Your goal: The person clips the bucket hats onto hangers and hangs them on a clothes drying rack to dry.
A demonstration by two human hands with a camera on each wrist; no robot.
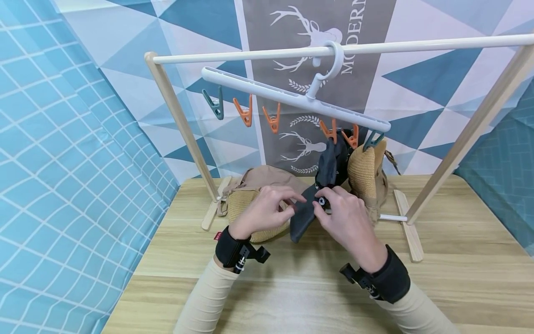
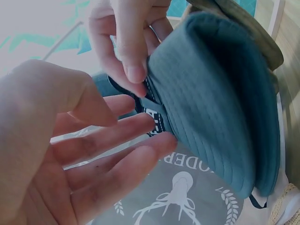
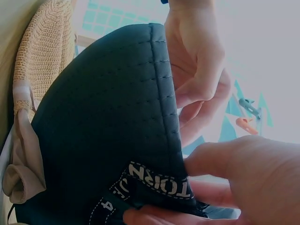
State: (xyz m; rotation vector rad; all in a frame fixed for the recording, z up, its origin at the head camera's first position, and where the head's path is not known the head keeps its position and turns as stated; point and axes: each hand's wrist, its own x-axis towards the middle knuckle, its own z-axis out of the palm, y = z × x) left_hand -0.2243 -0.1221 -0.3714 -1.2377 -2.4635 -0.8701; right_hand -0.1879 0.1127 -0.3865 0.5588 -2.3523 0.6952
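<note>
A dark hat (image 1: 302, 215) with a stitched, folded brim hangs below the orange clips at the hanger's right end. My right hand (image 1: 344, 215) pinches the hat's edge beside a small round emblem; in the left wrist view its thumb and finger (image 2: 133, 70) sit at the base of the brim. On the other side, my left hand (image 1: 271, 206) has its fingers loosely spread, with nothing gripped. Its fingertips (image 2: 166, 140) are right by the white-lettered band in the left wrist view. The lettering (image 3: 159, 180) also shows in the right wrist view.
A pale hanger (image 1: 258, 88) hooks over a white rail (image 1: 417, 45) on wooden posts. Orange clips (image 1: 272, 121) and a teal clip (image 1: 214, 104) dangle at its left. A straw-and-tan hat (image 1: 362, 171) hangs at right; another straw-and-tan hat (image 1: 242, 204) lies on the table (image 1: 283, 297).
</note>
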